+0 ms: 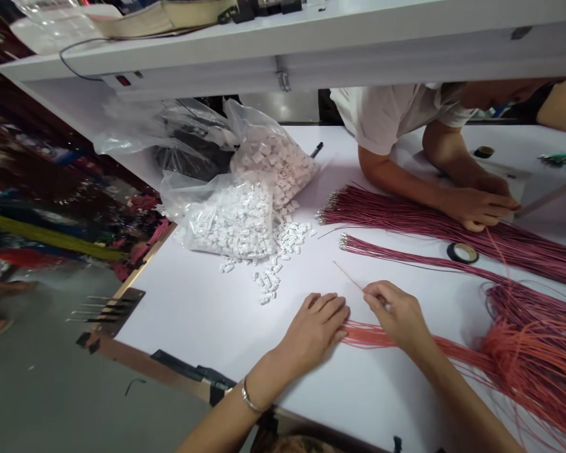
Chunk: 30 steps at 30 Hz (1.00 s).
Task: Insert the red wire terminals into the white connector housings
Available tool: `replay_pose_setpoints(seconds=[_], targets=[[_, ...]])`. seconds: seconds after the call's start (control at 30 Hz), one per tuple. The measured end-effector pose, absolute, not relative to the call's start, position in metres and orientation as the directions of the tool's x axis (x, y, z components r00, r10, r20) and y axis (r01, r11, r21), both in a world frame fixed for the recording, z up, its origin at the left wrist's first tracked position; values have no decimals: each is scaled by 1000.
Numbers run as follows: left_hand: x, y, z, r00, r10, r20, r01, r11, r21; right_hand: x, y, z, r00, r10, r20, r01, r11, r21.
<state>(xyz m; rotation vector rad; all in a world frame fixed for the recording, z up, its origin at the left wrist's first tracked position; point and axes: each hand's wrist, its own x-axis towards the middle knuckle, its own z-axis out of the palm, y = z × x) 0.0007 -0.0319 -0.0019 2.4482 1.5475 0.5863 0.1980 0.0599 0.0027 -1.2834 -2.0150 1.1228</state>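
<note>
My left hand [314, 330], with a silver bracelet at its wrist, lies over the end of a bundle of orange-red wires [372, 336] on the white table, its fingers pressed together on them. To its right, my right hand [396, 311] pinches a single thin wire [349, 275] whose tip points up and to the left. The orange-red bundle passes under my right forearm to a tangled heap [514, 346] at the right. Dark red wires [405, 251] with metal ends lie just beyond my right hand.
Two plastic bags [231, 217] of white pieces stand at the back left, loose pieces [266, 283] beside them. Across the table [193, 314], another person's hands [481, 204] work over a dark red bundle. A black tape roll [462, 253] lies nearby; a shelf [311, 47] hangs above.
</note>
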Motion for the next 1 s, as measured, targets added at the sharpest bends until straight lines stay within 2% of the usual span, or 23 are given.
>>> replay_pose_setpoints(seconds=[0.07, 0.13, 0.17, 0.23, 0.3, 0.33, 0.37, 0.53, 0.67, 0.73, 0.77, 0.87, 0.93, 1.0], targets=[[-2, -41, -1, 389, 885, 256, 784, -464, 413, 200, 63, 5, -392, 911, -132, 424, 52, -904], [-12, -46, 2, 395, 851, 346, 718, -520, 462, 197, 65, 7, -390, 895, -218, 332, -85, -940], [-19, -43, 4, 367, 843, 393, 705, -528, 473, 193, 66, 7, -398, 887, -234, 294, -119, -948], [-37, -27, 7, 216, 871, 442, 789, -422, 447, 182, 67, 8, -423, 874, -238, 260, -134, -956], [-56, 1, 9, -35, 931, 362, 916, -115, 385, 168, 68, 8, -452, 863, -224, 280, -101, -955], [-63, 18, 9, -143, 941, 307, 948, 41, 314, 161, 69, 8, -466, 860, -208, 297, -69, -952], [-68, 33, 8, -184, 938, 293, 954, 98, 285, 155, 70, 9, -477, 859, -185, 309, -33, -950], [-75, 74, 2, -263, 918, 296, 950, 193, 245, 142, 73, 11, -432, 902, 15, 308, 163, -937], [-69, 66, -1, -201, 933, 299, 945, 104, 310, 156, 73, 6, -350, 930, 115, 362, 247, -899], [-60, 60, -3, -140, 949, 283, 913, 13, 408, 165, 74, 2, -318, 941, 116, 370, 235, -899], [-53, 58, -5, -117, 957, 264, 863, -34, 503, 169, 74, -1, -304, 945, 119, 366, 231, -902], [-28, 55, -9, -95, 985, 143, 509, -75, 858, 178, 76, -6, -266, 952, 154, 358, 246, -901], [-13, 55, -10, -89, 993, 74, 328, -41, 944, 181, 77, -7, -239, 953, 187, 361, 266, -894], [-3, 56, -10, -82, 995, 65, 276, -40, 960, 182, 78, -8, -219, 953, 208, 368, 278, -887]])
